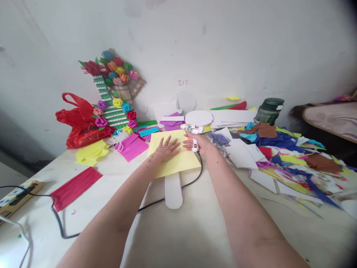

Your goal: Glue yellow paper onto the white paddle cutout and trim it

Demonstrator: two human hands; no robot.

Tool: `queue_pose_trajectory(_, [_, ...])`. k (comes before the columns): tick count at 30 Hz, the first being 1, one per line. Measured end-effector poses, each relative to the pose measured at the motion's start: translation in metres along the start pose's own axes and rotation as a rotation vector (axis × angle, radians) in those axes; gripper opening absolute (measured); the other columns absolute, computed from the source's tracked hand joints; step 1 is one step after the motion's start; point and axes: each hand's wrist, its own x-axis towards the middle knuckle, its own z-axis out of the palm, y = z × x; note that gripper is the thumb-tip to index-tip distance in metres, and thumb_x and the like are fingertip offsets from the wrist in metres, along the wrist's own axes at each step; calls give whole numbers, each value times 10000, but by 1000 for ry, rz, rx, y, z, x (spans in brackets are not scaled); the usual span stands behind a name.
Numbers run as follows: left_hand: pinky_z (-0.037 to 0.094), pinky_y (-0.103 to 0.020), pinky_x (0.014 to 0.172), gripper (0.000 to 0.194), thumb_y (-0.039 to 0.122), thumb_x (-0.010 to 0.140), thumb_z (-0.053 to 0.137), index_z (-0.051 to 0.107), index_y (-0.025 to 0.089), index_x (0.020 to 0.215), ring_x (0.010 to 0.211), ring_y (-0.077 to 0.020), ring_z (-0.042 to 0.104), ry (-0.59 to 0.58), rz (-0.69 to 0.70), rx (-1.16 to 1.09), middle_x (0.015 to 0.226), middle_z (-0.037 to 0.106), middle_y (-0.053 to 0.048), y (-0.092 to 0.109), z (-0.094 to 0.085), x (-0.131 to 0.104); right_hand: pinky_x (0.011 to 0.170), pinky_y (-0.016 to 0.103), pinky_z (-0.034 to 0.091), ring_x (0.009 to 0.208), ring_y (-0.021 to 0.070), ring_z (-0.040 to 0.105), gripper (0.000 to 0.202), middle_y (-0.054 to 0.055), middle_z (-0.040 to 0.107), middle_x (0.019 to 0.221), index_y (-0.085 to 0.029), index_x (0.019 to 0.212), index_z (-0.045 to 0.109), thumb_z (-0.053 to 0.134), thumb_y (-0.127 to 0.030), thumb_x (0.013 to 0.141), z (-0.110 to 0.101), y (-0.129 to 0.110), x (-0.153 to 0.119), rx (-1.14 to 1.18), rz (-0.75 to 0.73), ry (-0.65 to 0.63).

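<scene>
A: Quick, what's on your feed?

B: I've got L hand [167, 149] flat on yellow paper [177, 162], fingers spread wide; R hand [204, 144] holds a glue gun [195, 145] at the paper's right side

A: Where's that paper, approx?

B: Mid-table [200, 227], over a white card strip [173, 191] w/ its rounded end poking out toward me; black cord [193, 181] runs under the strip

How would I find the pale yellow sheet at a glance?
On the table before the wall, look for the spread left hand. Beneath it lies the pale yellow sheet, its smooth surface and straight edges setting it apart from the crumpled yellow paper further left.
</scene>
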Motion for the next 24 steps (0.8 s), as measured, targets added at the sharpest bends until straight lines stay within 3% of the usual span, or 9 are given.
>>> queue_pose_trajectory(11, [29, -416, 1058, 559, 506, 860, 115, 288, 284, 1342, 1319, -171, 81, 29, 117, 74, 1385, 304, 46, 0, -6, -2, 506, 279, 501, 562, 163, 622, 351, 69, 642, 694, -173, 929, 559, 601, -441, 705, -5, 2, 5, 50, -42, 21])
queue_pose_trajectory(17, [73, -385, 1058, 543, 482, 867, 99, 219, 294, 1362, 1315, -145, 105, -9, 68, 38, 1420, 215, 50, 5, -5, -11, 538, 290, 511, 552, 156, 622, 330, 59, 645, 680, -176, 921, 556, 601, -426, 712, 0, 0, 1, 83, -45, 29])
queue_pose_trajectory(24, [83, -419, 1052, 574, 499, 859, 86, 289, 269, 1343, 1318, -182, 93, 3, 61, 66, 1406, 267, 26, 10, -7, -9, 545, 273, 508, 553, 151, 620, 294, 64, 647, 651, -162, 912, 557, 587, -396, 736, 8, -1, -2, 79, -75, 23])
